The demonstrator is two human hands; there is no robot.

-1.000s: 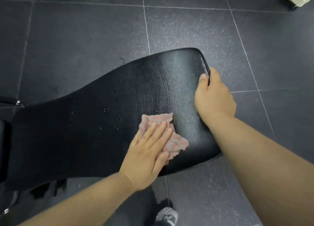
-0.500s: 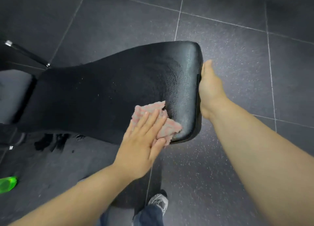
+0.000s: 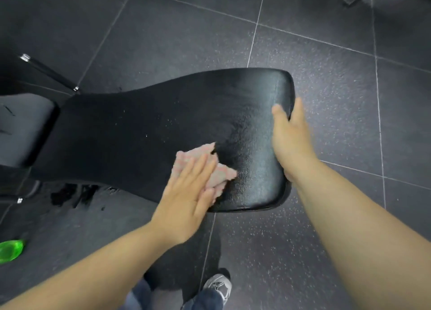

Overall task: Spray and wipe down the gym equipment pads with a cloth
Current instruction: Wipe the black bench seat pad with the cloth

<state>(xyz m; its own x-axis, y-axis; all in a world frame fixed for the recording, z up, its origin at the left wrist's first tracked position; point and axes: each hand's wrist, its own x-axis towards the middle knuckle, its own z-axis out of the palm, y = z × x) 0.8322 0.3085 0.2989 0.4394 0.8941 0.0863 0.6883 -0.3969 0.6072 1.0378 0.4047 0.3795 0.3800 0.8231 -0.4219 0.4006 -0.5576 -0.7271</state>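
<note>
Bottle: a bright green bottle lies on the floor at the view's 8 o'clock edge, partly cut off and well apart from the pad.
Seat cushion: a dark seat cushion sits at 9 o'clock, just beside the pad's narrow end.
Bar: a thin black bar with a shiny tip slants across the floor at 10 o'clock.
Pad: the long black pad fills the middle, narrow toward 9 o'clock and widening to a rounded end at 3 o'clock. The wide end glistens.
Cloth: the crumpled pink cloth lies on the pad near its 6 o'clock edge, toward the wide end.
Left hand: the left hand lies flat on the cloth, fingers straight and pointing to 1 o'clock. Its grip is apart, pressing the cloth onto the pad.
Shoe: a grey shoe stands on the floor at 6 o'clock.
Right hand: the right hand has its grip clamped on the pad's 3 o'clock end, thumb on top and fingers over the edge.
Floor: dark speckled tiles with pale joints.
</note>
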